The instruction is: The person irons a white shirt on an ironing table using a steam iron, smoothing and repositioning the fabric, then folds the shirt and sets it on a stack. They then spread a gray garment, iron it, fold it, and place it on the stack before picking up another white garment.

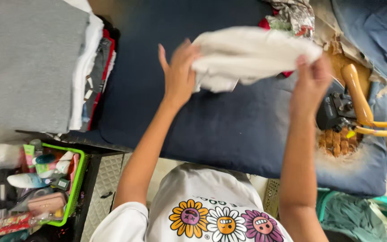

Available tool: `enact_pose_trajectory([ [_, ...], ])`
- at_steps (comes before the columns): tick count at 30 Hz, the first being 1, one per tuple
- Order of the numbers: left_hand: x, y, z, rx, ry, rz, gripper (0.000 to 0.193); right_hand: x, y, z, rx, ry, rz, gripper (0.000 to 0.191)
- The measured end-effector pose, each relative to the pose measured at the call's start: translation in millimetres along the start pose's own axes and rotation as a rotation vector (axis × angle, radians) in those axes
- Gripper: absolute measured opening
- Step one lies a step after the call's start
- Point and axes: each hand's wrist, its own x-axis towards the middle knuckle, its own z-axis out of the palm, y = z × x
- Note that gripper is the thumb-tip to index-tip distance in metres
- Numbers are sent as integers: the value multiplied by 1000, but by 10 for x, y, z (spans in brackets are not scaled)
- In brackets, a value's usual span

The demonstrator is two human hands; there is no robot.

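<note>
Both arms reach up over the dark blue padded board (211, 121); the left hand (178, 74) and right hand (311, 80) each pinch the soft, crumpled white cloth (251, 54), lifted above it.

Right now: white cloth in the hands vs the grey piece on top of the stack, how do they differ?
The white cloth is off-white, crumpled and held up above the dark blue pad by the left hand and right hand. The grey piece is grey, spread flat and smooth, and lies untouched on the stack of folded clothes at the pad's left end. Both are plain, unpatterned fabric.
</note>
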Motion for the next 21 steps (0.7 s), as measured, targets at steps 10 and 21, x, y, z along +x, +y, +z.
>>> enact_pose_trajectory([
  [10, -485, 411, -658, -387, -426, -556, 13, -722, 332, -205, -324, -100, 544, 18],
  [21, -1684, 326, -264, -846, -135, -729, 14, -2058, 539, 478, -864, -378, -73, 38],
])
